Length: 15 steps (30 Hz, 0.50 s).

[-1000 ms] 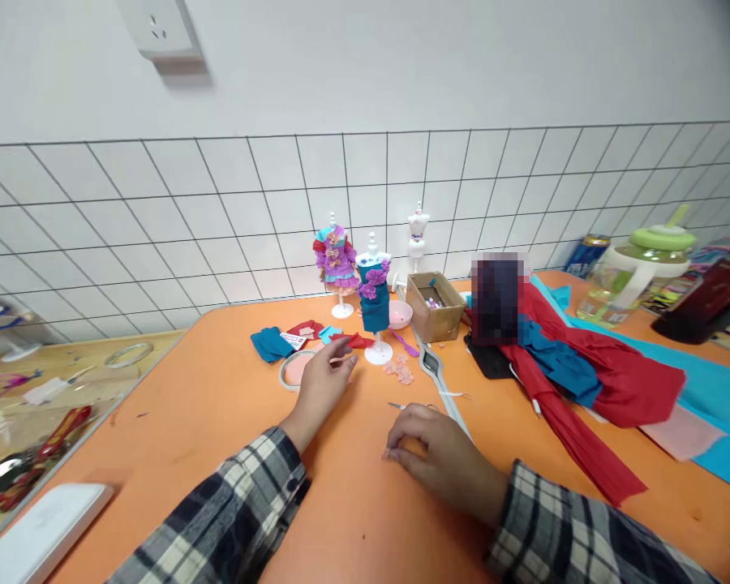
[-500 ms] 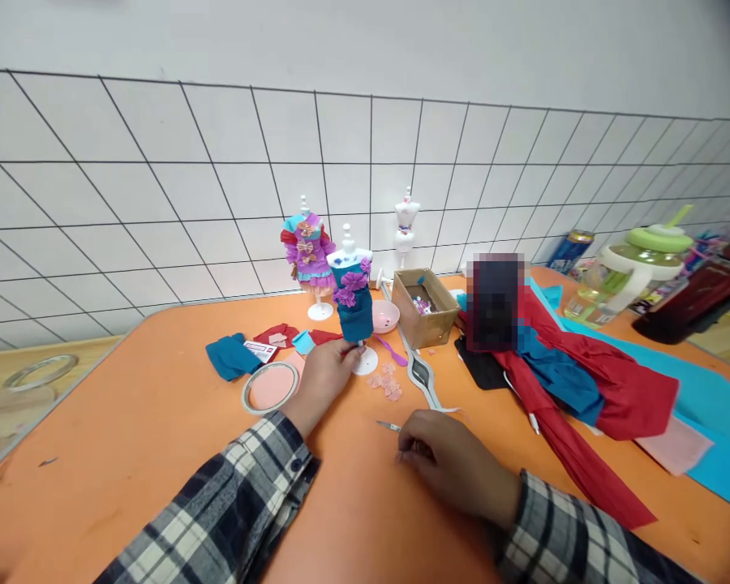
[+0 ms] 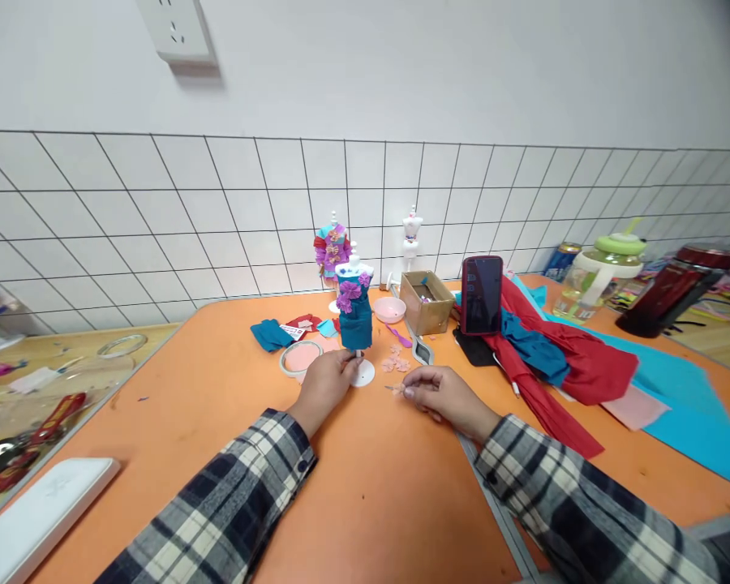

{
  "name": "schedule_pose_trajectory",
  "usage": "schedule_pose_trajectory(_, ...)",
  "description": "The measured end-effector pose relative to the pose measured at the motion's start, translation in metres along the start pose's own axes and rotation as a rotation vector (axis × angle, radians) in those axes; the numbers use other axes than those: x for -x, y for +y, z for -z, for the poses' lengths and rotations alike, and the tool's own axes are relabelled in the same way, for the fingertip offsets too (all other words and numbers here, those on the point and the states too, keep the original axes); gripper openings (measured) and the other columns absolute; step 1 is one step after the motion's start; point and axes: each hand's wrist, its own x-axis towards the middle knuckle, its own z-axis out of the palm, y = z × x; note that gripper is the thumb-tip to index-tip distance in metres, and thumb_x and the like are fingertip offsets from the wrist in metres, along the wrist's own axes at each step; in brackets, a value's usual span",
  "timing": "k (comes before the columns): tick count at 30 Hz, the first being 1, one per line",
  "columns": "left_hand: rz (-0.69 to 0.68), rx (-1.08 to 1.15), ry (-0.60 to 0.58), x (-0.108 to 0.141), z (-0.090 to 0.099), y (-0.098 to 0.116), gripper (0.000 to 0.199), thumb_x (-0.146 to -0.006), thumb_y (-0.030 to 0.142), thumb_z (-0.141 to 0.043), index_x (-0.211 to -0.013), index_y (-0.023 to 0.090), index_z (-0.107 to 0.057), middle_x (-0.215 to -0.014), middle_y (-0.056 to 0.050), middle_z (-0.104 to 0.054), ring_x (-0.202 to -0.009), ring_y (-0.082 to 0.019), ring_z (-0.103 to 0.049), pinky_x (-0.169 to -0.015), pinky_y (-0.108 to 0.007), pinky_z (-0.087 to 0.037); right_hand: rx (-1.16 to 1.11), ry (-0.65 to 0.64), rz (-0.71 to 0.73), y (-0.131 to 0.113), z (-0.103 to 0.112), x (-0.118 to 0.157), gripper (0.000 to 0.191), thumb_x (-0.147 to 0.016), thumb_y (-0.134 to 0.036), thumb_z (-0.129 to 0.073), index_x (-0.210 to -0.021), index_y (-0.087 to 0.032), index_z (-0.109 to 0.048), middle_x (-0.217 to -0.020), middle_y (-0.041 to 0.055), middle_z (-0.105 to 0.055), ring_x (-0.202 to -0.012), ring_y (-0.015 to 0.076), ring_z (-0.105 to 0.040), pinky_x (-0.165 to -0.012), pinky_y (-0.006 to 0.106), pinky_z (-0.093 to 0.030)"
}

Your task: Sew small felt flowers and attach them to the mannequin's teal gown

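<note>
The front mannequin [image 3: 354, 270] looks smooth plastic, its dress [image 3: 356, 324] matt and wrinkled. The cardboard box [image 3: 436, 319] is matt, the flask [image 3: 658, 294] glossy

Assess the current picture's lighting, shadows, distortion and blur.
Head view: bright, fairly even light, soft shadow under the wall socket; head view: wide-angle stretch, wall tiles skewing toward the sides, upper right corner dark; head view: small pale piece at the right hand too indistinct to identify.

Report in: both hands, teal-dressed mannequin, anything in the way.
Left hand gripping teal-dressed mannequin by its stand. Right hand pinched, contents too small to tell. Loose pink pieces beside the stand, toward right hand.
</note>
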Motion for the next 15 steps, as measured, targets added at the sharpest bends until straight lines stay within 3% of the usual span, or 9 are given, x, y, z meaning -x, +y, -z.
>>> schedule_pose_trajectory(3, -0.007, 0.057, -0.003, 0.014, 0.002, 0.001, 0.03, -0.088, 0.036, -0.046, -0.09, 0.022, -0.072, -0.084, -0.005, -0.074, -0.077, -0.022, -0.065, -0.063, -0.028, -0.04, -0.111, 0.006, 0.049, -0.022, -0.005, -0.005, 0.033, -0.068, -0.046, -0.074, -0.082, -0.017, -0.065, -0.062, -0.0024, -0.059, -0.043, 0.007, -0.044, -0.038, 0.02, -0.034)
schedule_pose_trajectory(8, 0.027, 0.161, 0.011, 0.03, -0.003, 0.001, 0.028, -0.088, 0.037, -0.047, -0.089, 0.021, -0.069, -0.084, -0.004, -0.073, -0.076, -0.021, -0.064, -0.065, -0.027, -0.042, -0.023, -0.082, 0.344, -0.088, -0.013, -0.03, 0.03, -0.071, -0.044, -0.073, -0.083, -0.017, -0.069, -0.072, 0.0, -0.062, -0.051, 0.0072, -0.046, -0.04, 0.019, -0.035)
schedule_pose_trajectory(9, 0.026, 0.182, 0.015, 0.031, -0.005, 0.0, 0.027, -0.088, 0.037, -0.046, -0.09, 0.021, -0.068, -0.085, -0.003, -0.072, -0.077, -0.02, -0.064, -0.065, -0.027, -0.042, 0.011, -0.039, 0.363, -0.098, -0.014, -0.035, 0.03, -0.07, -0.044, -0.073, -0.083, -0.017, -0.07, -0.069, -0.0004, -0.061, -0.051, 0.007, -0.044, -0.04, 0.019, -0.032)
schedule_pose_trajectory(12, 0.01, 0.19, 0.012, 0.03, -0.008, -0.001, 0.026, -0.089, 0.036, -0.045, -0.089, 0.021, -0.067, -0.084, -0.003, -0.072, -0.076, -0.02, -0.064, -0.065, -0.027, -0.042, 0.046, 0.04, 0.388, -0.112, -0.012, -0.049, 0.031, -0.071, -0.045, -0.072, -0.084, -0.016, -0.071, -0.066, -0.0003, -0.06, -0.051, 0.0068, -0.043, -0.039, 0.018, -0.028)
schedule_pose_trajectory(15, 0.017, 0.129, 0.003, 0.027, -0.009, -0.001, 0.027, -0.088, 0.039, -0.047, -0.082, 0.02, -0.066, -0.079, -0.004, -0.071, -0.074, -0.02, -0.063, -0.063, -0.027, -0.041, 0.049, 0.018, 0.411, -0.111, -0.007, -0.055, 0.031, -0.07, -0.043, -0.073, -0.083, -0.015, -0.072, -0.071, 0.002, -0.063, -0.059, 0.0094, -0.051, -0.046, 0.019, -0.036)
